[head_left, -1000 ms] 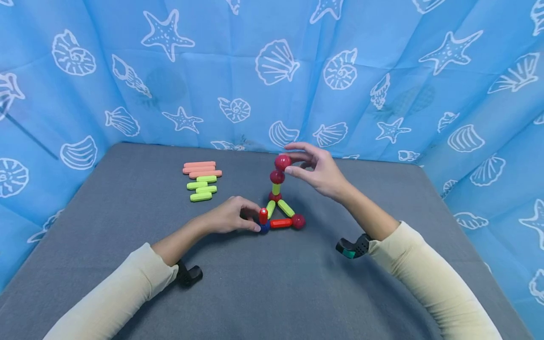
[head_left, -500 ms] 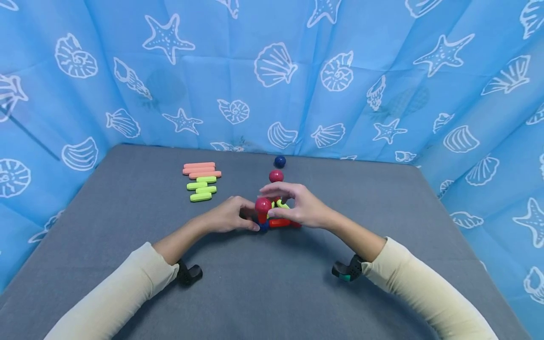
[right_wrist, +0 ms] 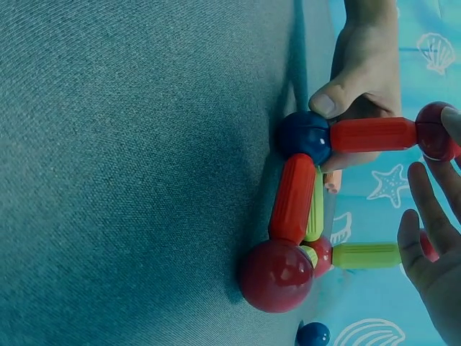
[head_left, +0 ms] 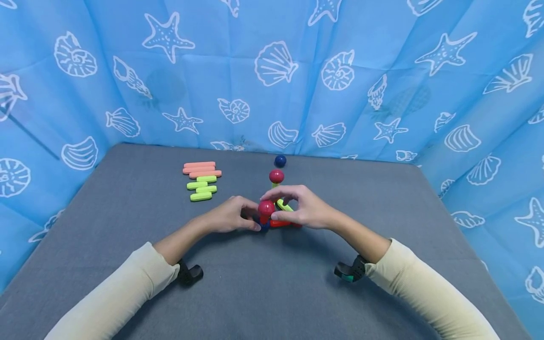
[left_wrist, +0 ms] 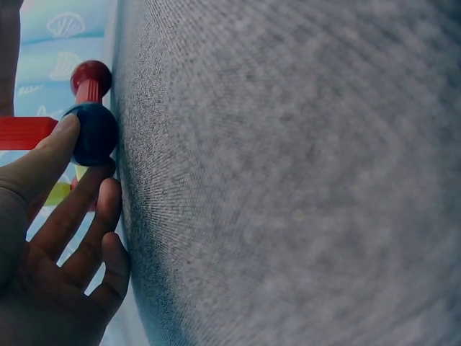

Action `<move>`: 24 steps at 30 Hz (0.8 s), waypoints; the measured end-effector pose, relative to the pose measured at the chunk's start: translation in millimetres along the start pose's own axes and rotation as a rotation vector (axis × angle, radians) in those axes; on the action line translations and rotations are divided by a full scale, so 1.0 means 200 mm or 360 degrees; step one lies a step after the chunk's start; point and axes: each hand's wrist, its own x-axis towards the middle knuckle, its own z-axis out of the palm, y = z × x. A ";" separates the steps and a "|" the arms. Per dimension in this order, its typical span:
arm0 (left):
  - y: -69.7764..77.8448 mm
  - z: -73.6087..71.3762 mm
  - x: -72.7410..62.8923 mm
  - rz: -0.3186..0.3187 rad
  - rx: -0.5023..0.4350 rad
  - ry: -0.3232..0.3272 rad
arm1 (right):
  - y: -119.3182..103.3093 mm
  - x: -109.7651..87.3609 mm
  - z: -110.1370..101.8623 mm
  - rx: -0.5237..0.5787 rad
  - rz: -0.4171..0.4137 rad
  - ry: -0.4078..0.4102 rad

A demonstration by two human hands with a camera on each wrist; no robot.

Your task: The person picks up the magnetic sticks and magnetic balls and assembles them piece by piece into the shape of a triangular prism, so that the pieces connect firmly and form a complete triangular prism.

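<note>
My left hand (head_left: 231,215) pinches a blue ball (right_wrist: 302,135) at the near left corner of a triangular frame of magnetic rods and balls on the table. From that ball rises a red rod (right_wrist: 373,135), capped by a red ball (head_left: 266,208) that my right hand (head_left: 303,208) holds between thumb and fingers. Another red rod (right_wrist: 293,198) joins the blue ball to a larger-looking red ball (right_wrist: 277,276). At the far corner, a green rod (right_wrist: 366,255) stands upright with a red ball (head_left: 276,176) on top. The right hand partly hides the frame in the head view.
Several short green rods (head_left: 201,196) and longer orange rods (head_left: 199,164) lie flat, left of the frame. A loose blue ball (head_left: 280,161) sits near the table's back edge. Behind the grey table (head_left: 263,293) hangs a blue curtain (head_left: 204,71) printed with shells.
My right hand has brought the red ball from the back of the frame toward me and down onto the upright red rod. The left hand stays at the blue ball.
</note>
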 end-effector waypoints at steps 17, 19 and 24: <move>0.02 0.03 0.01 -0.0020 0.0001 0.0006 | 0.24 -0.18 -0.06 -0.0213 0.0258 0.0023; 0.03 0.04 0.01 -0.0023 0.0007 0.0006 | 0.26 -0.19 -0.06 -0.0196 0.0294 -0.0034; 0.03 0.04 0.00 -0.0011 -0.0007 -0.0014 | 0.30 -0.20 -0.06 -0.0142 0.0317 -0.0106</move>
